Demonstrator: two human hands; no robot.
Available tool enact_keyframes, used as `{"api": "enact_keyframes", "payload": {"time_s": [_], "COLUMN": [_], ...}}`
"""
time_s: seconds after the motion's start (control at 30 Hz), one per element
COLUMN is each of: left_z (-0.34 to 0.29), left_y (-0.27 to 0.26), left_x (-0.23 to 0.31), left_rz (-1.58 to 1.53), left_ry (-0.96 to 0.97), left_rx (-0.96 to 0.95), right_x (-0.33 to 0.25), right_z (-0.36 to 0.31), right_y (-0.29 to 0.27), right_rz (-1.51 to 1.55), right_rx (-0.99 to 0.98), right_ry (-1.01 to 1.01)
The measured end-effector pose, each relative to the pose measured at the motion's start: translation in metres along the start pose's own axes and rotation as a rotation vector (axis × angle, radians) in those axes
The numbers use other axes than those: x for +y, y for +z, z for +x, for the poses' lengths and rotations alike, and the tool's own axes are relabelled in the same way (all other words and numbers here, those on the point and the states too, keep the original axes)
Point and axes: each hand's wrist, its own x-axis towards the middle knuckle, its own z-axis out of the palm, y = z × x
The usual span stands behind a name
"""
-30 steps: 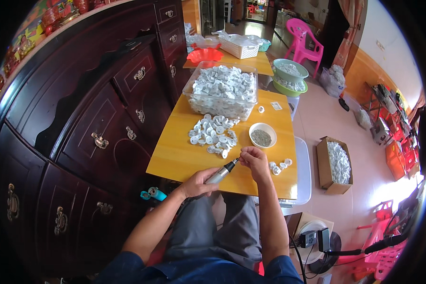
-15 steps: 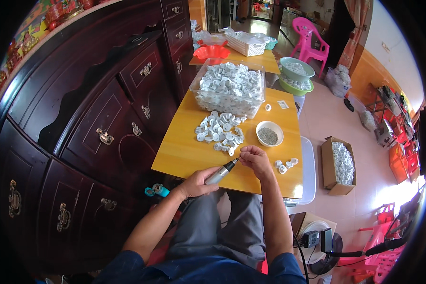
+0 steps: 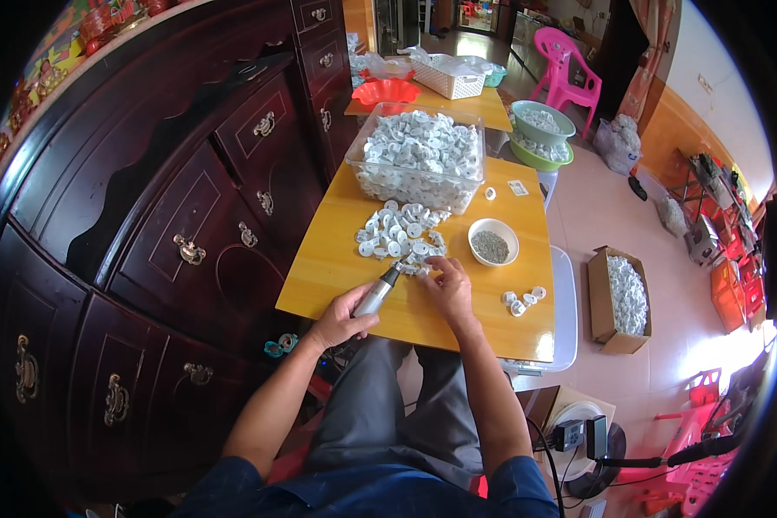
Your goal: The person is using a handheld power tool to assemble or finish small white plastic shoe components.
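Note:
My left hand (image 3: 344,321) is wrapped round a grey and black electric screwdriver (image 3: 376,294), its tip pointing up and away at the near edge of a pile of small white round plastic parts (image 3: 399,226). At that same edge is my right hand (image 3: 449,292), thumb and fingertips closing on one white plastic part (image 3: 424,270), mostly hidden by the fingers. Right of the pile stands a white bowl (image 3: 514,244) of small grey metal pieces, probably screws. Several white parts (image 3: 517,306) lie apart near the table's right side.
A clear plastic tub (image 3: 373,180) heaped with white parts stands behind the pile on the yellow table (image 3: 337,276). Dark wooden cabinets (image 3: 181,224) line the left. On the floor at right sits a cardboard box (image 3: 597,298) of white parts. Behind are stacked basins (image 3: 565,128) and a pink chair (image 3: 568,73).
My right hand has moved left and away from me, from the screwdriver's tip to the pile's near edge. The screwdriver in my left hand has shifted left and tilts more upright.

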Motion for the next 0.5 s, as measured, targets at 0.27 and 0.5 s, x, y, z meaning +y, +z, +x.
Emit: {"api": "enact_keyframes", "payload": {"time_s": [0.27,0.5], "left_z": [0.014,0.024], "left_y": [0.001,0.019], "left_x": [0.002,0.007], "left_rz": [0.006,-0.024], "left_ry": [-0.028,-0.073], "left_rx": [-0.048,-0.179], "right_x": [0.001,0.032], "right_z": [0.0,-0.009], "right_y": [0.014,-0.022], "right_rz": [-0.349,0.148], "right_rx": [-0.044,0.085], "right_ry": [-0.014,0.134]}}
